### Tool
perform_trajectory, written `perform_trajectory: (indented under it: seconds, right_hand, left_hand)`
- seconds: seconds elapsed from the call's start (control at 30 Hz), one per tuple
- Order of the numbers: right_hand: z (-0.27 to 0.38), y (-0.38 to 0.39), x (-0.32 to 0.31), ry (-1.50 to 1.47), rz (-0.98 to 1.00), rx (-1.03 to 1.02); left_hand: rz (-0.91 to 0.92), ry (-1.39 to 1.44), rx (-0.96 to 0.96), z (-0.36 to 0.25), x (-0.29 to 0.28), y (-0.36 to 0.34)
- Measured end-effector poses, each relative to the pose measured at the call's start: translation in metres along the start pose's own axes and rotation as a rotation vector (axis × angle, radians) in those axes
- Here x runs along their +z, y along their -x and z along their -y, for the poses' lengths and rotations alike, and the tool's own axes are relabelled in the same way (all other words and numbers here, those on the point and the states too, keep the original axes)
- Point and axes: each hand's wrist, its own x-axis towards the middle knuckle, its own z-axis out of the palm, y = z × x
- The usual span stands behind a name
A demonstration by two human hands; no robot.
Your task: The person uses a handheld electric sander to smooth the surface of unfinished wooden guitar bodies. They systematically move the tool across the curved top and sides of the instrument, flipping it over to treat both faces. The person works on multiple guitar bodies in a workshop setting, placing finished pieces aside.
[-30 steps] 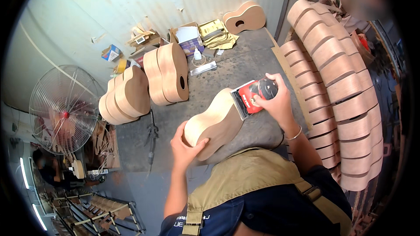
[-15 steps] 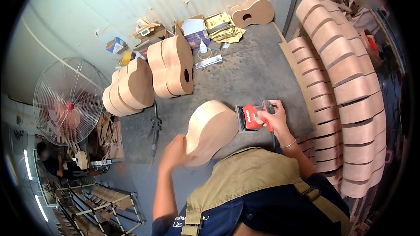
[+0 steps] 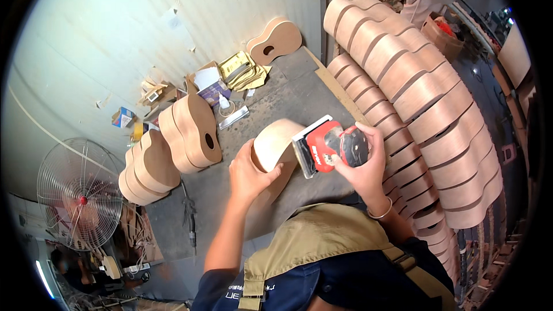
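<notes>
A pale wooden ukulele body [image 3: 272, 144] stands on edge over the dark bench, close in front of me. My left hand [image 3: 253, 170] grips its side, thumb on the near face and fingers around the far edge. In my right hand [image 3: 368, 164] is a red and black electric sander [image 3: 331, 147], my fingers wrapped around its rounded dark end. The sander is tilted, its flat pad facing left towards the body's curved side. Whether the pad touches the wood I cannot tell.
Stacked ukulele bodies [image 3: 190, 132] stand at the bench's left, and one with a sound hole [image 3: 275, 40] leans against the wall. Sandpaper sheets [image 3: 242, 69], a glue bottle [image 3: 223, 101] and an air gun [image 3: 190, 219] lie about. Tall rows of bodies [image 3: 397, 63] rise at right; a fan [image 3: 83, 200] stands left.
The ukulele body is turned more upright, and my left hand has moved up along it. My right hand has raised and tilted the sander. The whole view has swung to the right.
</notes>
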Motion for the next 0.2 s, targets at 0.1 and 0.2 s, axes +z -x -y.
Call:
perform_trajectory:
  seconds: [0.1,0.2]
  right_hand:
    - [0.013,0.006,0.01,0.099,-0.014,-0.172]
    - [0.014,0.004,0.018,0.156,0.017,-0.339]
  left_hand:
    - [-0.081,0.042,0.047,-0.005,0.012,0.007]
    - [-0.067,0.092,0.036,-0.001,0.011,0.019]
